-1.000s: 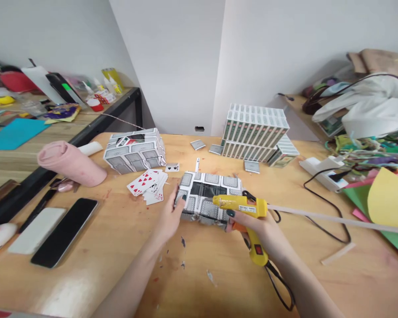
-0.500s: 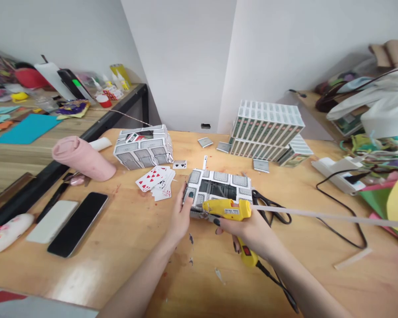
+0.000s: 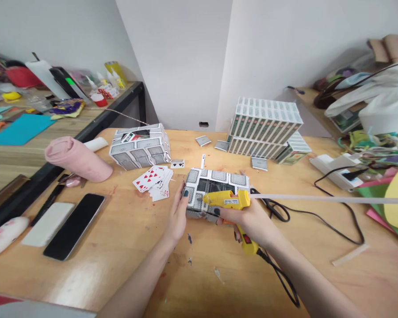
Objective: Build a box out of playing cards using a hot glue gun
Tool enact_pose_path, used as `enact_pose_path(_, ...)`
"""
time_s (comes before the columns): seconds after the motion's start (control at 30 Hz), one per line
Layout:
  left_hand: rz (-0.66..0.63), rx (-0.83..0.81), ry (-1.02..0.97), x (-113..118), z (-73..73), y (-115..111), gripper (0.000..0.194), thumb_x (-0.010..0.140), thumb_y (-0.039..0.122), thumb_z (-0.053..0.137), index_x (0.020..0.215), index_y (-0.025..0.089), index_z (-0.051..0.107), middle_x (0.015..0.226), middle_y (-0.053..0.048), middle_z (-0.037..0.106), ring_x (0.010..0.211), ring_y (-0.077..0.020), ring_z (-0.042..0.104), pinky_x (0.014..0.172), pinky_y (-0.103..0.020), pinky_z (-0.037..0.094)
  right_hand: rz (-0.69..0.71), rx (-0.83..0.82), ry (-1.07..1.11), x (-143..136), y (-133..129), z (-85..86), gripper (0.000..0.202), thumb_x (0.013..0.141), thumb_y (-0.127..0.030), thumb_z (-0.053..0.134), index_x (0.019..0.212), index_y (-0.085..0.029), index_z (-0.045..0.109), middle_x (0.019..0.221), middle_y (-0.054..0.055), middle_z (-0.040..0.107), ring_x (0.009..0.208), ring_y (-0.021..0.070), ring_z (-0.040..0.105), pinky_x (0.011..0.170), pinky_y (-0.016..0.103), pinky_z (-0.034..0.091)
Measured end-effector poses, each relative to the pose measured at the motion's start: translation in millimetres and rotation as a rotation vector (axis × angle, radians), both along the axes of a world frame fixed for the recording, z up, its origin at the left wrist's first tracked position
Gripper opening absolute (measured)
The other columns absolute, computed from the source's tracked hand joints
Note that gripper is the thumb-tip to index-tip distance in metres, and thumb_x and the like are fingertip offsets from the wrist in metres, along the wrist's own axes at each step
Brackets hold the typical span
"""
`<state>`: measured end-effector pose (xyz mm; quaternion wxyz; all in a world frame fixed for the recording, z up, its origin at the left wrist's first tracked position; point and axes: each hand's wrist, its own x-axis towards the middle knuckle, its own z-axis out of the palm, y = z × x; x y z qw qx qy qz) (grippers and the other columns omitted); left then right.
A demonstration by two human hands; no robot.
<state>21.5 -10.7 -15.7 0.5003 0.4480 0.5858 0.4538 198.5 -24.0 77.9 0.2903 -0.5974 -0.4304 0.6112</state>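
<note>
In front of me on the wooden table lies a box built of grey-backed playing cards (image 3: 237, 179), with a dark opening in its top. My left hand (image 3: 177, 216) grips its left end, thumb on top and fingers along the side. A yellow hot glue gun (image 3: 227, 199) is held in my right hand (image 3: 248, 221), its nozzle over the box's top near the front left. A long clear glue stick (image 3: 318, 198) sticks out of its back to the right. Whether the nozzle touches the cards I cannot tell.
A second card box (image 3: 141, 148) and loose playing cards (image 3: 154, 181) are at the left. Stacked card packs (image 3: 265, 126) stand behind, right of centre. Black scissors (image 3: 275, 210) lie beside the box. A phone (image 3: 74, 227), a pink roll (image 3: 79, 159) and a power strip (image 3: 334, 172) are around.
The glue gun has tilted slightly, its glue stick rising on the right, and the nozzle has moved a little over the box. My left hand keeps its grip. The whole view has shifted slightly.
</note>
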Motion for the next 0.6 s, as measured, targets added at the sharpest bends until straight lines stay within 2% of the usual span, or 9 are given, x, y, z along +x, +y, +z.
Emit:
enact_pose_path(0.23, 0.014, 0.008, -0.001, 1.6, 1.4, 4.4, 0.05, 0.088, 0.035, 0.044, 0.137, 0.024, 0.041, 0.148, -0.003, 0.037, 0.137, -0.0187, 0.032, 0.113, -0.033, 0.027, -0.003, 0.037, -0.034, 4.8, 8.9, -4.6, 0.014, 0.066, -0.023, 0.059, 0.077, -0.017, 0.064, 0.062, 0.0, 0.065, 0.032, 0.0088, 0.046, 0.029, 0.022, 0.037)
enact_pose_path(0.6, 0.013, 0.031, 0.041, 5.6, 6.0, 6.1, 0.051, 0.088, 0.029, 0.044, 0.139, 0.023, 0.037, 0.15, -0.003, 0.033, 0.139, -0.0177, 0.028, 0.114, -0.031, 0.023, -0.042, 0.048, -0.009, 5.9, 9.1, 3.0, 0.011, 0.065, -0.025, 0.06, 0.071, -0.016, 0.061, 0.061, 0.0, 0.064, 0.031, 0.0075, 0.043, 0.029, 0.022, 0.035)
